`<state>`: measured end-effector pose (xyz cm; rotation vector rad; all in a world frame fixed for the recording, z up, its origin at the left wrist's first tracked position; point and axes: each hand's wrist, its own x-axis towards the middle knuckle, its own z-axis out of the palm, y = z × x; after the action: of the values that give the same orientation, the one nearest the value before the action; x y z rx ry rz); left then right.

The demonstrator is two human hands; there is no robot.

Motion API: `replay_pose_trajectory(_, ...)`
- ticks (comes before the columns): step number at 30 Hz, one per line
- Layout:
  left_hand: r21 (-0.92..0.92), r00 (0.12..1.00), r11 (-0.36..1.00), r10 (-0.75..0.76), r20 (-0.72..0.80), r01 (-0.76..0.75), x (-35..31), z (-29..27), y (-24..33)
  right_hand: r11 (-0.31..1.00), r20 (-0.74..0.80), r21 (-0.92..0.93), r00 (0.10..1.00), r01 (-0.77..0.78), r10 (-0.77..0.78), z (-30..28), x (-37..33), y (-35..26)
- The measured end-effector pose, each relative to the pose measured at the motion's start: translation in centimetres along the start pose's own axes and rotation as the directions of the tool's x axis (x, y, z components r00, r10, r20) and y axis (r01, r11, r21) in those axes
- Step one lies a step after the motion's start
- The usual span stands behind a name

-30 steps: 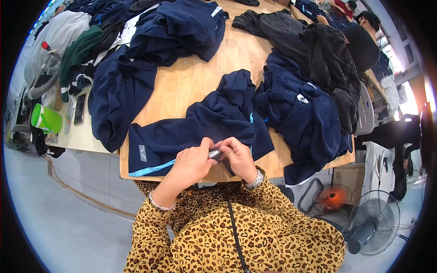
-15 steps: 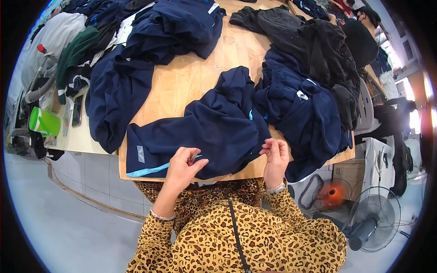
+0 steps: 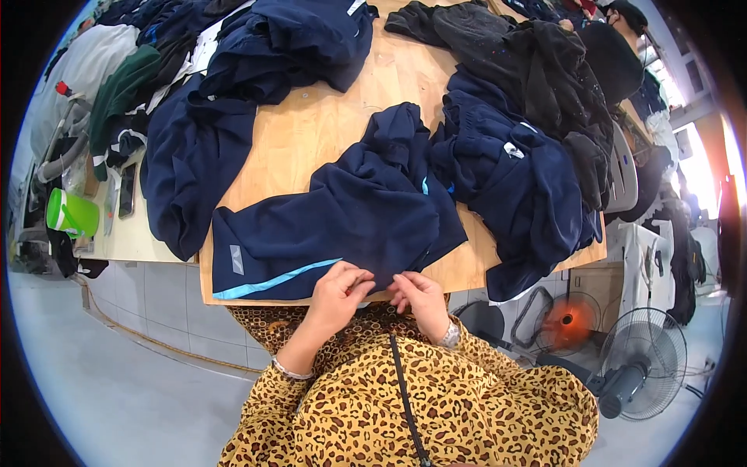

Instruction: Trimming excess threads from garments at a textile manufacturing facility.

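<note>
A dark navy garment [image 3: 350,222] with a light blue stripe lies spread on the near part of the wooden table [image 3: 327,124]. My left hand [image 3: 338,292] pinches its near hem at the table's front edge. My right hand [image 3: 420,296] grips the same hem a few centimetres to the right, a watch on its wrist. Both hands sit close together just over the edge, in front of my leopard-print sleeves.
Heaps of navy clothes lie at the right [image 3: 513,179], far middle [image 3: 303,39] and left [image 3: 191,163], black clothes [image 3: 545,62] at the far right. A green cup [image 3: 71,214] stands on a side table at the left. Two fans [image 3: 646,362] stand on the floor at the right.
My hands were together a second ago, spread apart along the hem half a second ago, and have now come back together at the hem's middle.
</note>
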<state>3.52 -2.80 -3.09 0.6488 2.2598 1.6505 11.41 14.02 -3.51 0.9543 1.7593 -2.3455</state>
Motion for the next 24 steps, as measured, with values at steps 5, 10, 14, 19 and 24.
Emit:
replay_pose_trajectory(5, 0.235, 0.978, 0.953, 0.204, -0.039, -0.189, 0.3, 2.0, 0.1, 0.988, 0.155, 0.134, 0.987, -0.071, 0.049, 0.8, 1.1, -0.3)
replay_pose_trajectory(10, -0.112, 0.975, 0.980, 0.146, -0.168, -0.166, 0.3, 1.0, -0.2, 0.971, 0.188, 0.219, 0.981, -0.097, 0.056, 0.8, 1.2, -1.1)
replay_pose_trajectory(14, -0.727, 0.973, 0.671, -0.229, -0.016, 0.145, -0.2, -1.7, -0.3, 0.983, 0.235, 0.164, 0.971, -0.083, 0.042, -0.2, 1.4, -0.5)
replay_pose_trajectory(19, -0.525, 0.998, 0.849, 0.058, -0.026, -0.063, -0.4, -4.3, -1.1, 0.997, 0.307, 0.066, 0.951, -0.042, 0.019, -0.4, 1.3, -0.7)
replay_pose_trajectory(24, 0.062, 0.963, 0.961, 0.271, -0.020, -0.269, 0.7, -0.1, 1.5, 0.988, 0.329, 0.131, 0.944, -0.077, 0.030, -0.2, 1.3, -0.5)
